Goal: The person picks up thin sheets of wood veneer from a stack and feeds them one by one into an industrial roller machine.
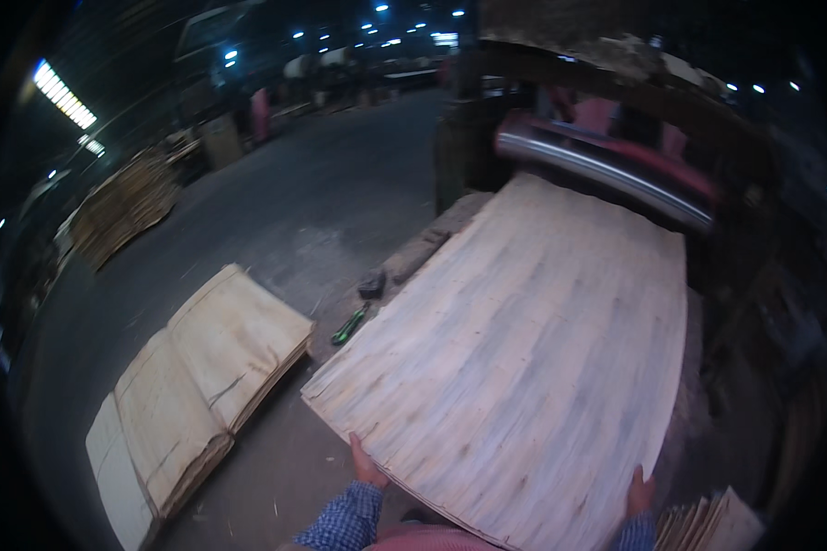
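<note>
A large pale wood veneer sheet (pixel 533 367) lies in front of me, its far edge just before a shiny metal roller (pixel 606 174). My left hand (pixel 368 465) grips its near left edge, thumb on top and the other fingers hidden underneath. At the near right edge my right hand (pixel 640 493) holds the same sheet, its thumb up along the rim. Layered edges show at the near left corner, so more than one sheet may be there.
Stacked veneer sheets (pixel 179 395) lie on the floor at left. A green-handled tool (pixel 348 327) and a dark block (pixel 372 285) rest beside the sheet. More veneer pieces (pixel 708 525) stand at lower right; another stack (pixel 124 207) is farther back. A machine frame surrounds the roller.
</note>
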Motion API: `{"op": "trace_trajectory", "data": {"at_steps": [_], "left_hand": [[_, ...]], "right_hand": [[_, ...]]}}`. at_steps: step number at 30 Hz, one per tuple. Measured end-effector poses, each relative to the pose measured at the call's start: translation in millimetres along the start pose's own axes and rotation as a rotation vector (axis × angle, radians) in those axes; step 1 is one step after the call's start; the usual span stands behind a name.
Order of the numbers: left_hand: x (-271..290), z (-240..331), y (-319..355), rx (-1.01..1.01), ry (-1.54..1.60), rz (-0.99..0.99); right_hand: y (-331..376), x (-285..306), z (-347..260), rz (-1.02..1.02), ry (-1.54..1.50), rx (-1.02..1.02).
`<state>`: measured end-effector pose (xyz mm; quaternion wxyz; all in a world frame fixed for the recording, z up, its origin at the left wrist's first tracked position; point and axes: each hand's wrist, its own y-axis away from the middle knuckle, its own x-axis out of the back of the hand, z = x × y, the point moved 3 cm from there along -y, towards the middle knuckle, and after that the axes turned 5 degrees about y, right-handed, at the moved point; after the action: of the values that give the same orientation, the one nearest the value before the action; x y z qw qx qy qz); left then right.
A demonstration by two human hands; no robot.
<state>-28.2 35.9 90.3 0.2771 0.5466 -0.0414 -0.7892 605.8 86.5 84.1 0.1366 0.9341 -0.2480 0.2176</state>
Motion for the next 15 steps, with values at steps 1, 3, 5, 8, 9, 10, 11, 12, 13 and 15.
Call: {"op": "trace_trajectory", "data": {"at_steps": [1, 3, 5, 8, 9, 10, 11, 12, 13, 15], "left_hand": [[-3.5, 0.1, -0.6, 0.000, 0.016, -0.058], [-13.1, -0.5, 11.4, -0.014, 0.026, -0.090], [-5.6, 0.7, 11.9, -0.065, -0.061, -0.122], [30.2, 2.6, 0.0, -0.103, -0.236, -0.125], [39.3, 3.9, -6.2, -0.043, -0.252, -0.086], [40.6, 5.1, -6.1, 0.012, -0.270, -0.036], [39.3, 5.3, -5.5, 0.060, -0.205, -0.064], [26.8, -1.0, 0.9, 0.125, -0.135, -0.096], [17.1, -7.3, 5.3, 0.188, -0.063, -0.125], [14.3, -8.6, 8.6, 0.290, -0.027, -0.130]], "right_hand": [[4.3, 1.7, -15.7, 0.025, 0.104, -0.032], [16.8, 12.7, -24.9, -0.030, 0.184, -0.097], [27.9, 19.2, 4.0, -0.093, 0.113, -0.189], [61.9, 20.4, 40.2, -0.119, 0.078, -0.287], [76.6, 21.1, 51.6, -0.124, 0.082, -0.320], [109.2, 22.7, 21.3, -0.150, 0.091, -0.267], [117.1, 21.9, 30.8, -0.174, 0.073, -0.296], [121.7, 26.2, 43.5, -0.180, 0.057, -0.325], [123.0, 29.0, 57.3, -0.188, 0.042, -0.352], [124.2, 29.1, 68.9, -0.187, 0.020, -0.410]]}}
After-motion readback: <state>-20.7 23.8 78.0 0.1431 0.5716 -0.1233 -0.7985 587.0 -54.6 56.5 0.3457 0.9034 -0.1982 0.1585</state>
